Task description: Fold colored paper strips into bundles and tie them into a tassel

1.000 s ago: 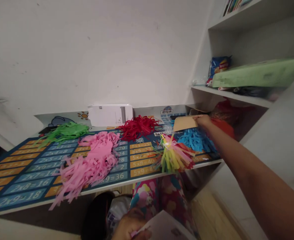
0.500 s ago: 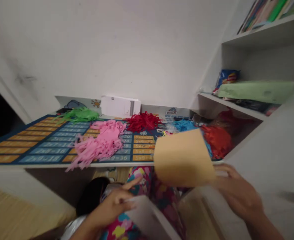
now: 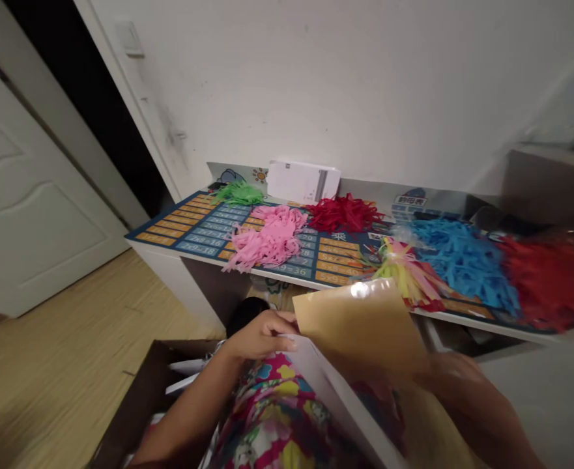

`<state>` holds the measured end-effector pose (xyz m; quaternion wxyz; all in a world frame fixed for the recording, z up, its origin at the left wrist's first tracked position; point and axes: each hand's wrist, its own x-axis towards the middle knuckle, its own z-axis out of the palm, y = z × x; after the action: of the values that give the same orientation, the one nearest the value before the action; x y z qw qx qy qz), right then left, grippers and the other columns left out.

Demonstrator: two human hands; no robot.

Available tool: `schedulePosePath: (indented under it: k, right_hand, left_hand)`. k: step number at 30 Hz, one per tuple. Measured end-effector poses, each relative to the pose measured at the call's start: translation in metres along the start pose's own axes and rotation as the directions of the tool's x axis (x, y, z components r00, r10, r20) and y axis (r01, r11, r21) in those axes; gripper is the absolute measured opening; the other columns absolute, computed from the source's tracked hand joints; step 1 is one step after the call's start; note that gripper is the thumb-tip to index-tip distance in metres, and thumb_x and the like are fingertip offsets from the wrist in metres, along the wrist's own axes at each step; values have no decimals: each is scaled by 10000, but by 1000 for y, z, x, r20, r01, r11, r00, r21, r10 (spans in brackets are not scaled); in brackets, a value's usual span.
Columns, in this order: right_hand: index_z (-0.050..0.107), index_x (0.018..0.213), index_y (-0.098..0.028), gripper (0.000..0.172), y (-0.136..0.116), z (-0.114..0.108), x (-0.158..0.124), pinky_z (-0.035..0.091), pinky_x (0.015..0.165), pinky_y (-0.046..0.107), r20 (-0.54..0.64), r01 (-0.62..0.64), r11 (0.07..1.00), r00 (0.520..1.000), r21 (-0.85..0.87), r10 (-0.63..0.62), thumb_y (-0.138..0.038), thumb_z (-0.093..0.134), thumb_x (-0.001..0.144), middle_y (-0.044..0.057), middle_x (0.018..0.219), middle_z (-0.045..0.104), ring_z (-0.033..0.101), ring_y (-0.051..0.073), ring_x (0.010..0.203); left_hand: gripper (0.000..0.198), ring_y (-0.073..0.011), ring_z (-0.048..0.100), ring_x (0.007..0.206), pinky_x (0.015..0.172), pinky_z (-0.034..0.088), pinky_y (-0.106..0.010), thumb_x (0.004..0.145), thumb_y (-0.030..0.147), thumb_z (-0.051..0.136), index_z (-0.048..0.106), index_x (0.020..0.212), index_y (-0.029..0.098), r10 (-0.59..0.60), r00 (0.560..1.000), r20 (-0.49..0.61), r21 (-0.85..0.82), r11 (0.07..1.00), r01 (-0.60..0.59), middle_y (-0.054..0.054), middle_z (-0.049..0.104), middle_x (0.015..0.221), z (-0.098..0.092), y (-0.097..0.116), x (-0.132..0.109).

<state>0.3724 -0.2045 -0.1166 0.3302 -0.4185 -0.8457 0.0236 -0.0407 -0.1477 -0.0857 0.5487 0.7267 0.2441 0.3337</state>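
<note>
Low in front of me, my left hand [image 3: 267,335] pinches the top corner of a stiff white sheet [image 3: 338,394], which slants down across my lap. My right hand [image 3: 455,378], blurred by motion, grips the right side of a yellow-orange sheet of paper [image 3: 359,326]. This sheet's left edge is close by my left fingers; whether they touch it I cannot tell. Behind it on the desk lies a bundle of yellow, pink and red paper strips [image 3: 408,270].
Pink [image 3: 272,238], dark red [image 3: 344,213], green [image 3: 239,193], blue [image 3: 462,257] and red strip piles [image 3: 550,280] lie on the desk mat [image 3: 199,225]. A white box [image 3: 302,181] leans on the wall. An open brown box [image 3: 135,397] is at my left.
My view has swung left, showing the door and brown box. The yellow-orange sheet has come closer to my left hand, whose outstretched index finger has now folded in.
</note>
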Motion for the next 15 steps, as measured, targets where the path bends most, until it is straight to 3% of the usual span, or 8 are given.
schedulePosePath:
  k: [2,5,7,10,13,15]
  right_hand:
    - [767,1044,-413,264,2,13,6,600,746,395,22,78,997,997,21,-78,-291,592,889,27,972,765,722,260,891]
    - [757,1026,-382,257,1,27,16,600,762,390,8,162,980,986,117,-164,-244,578,906,28,961,767,723,255,925]
    - [754,945,-349,185,-3,29,25,608,768,377,25,60,968,997,244,-68,-275,586,917,35,1018,765,725,258,957]
    - [709,976,-318,130,-17,23,49,604,844,377,13,-184,863,979,471,202,-364,596,930,54,1158,737,701,269,1072]
    - [633,1213,-305,358,-39,13,87,547,967,399,18,-232,794,963,561,269,-438,658,881,84,1267,691,645,279,1185]
    - [606,1285,-263,498,-53,9,114,557,923,379,111,-259,801,965,540,237,-460,691,836,98,1195,723,691,275,1083]
  left_hand:
    - [507,-213,645,830,811,478,-300,825,607,680,758,738,114,-7,999,-54,22,1000,8,-131,704,902,-2,1,-8]
    - [525,-148,579,679,689,447,-243,842,595,664,722,666,104,-56,986,-155,91,993,70,-61,639,719,-1,5,-16]
    - [513,-127,538,625,628,415,-224,868,569,647,723,673,101,-74,970,-231,152,982,111,-36,602,650,1,11,-20]
    - [458,-141,576,663,637,424,-222,893,521,640,754,738,106,-46,945,-322,251,959,132,-54,654,696,5,22,-25]
    - [418,-142,594,668,628,431,-216,904,482,644,764,743,115,-23,934,-355,335,930,151,-61,677,716,9,29,-27]
    - [409,-143,599,654,625,444,-219,918,464,629,766,740,122,-29,937,-347,369,915,165,-57,675,700,9,32,-29]
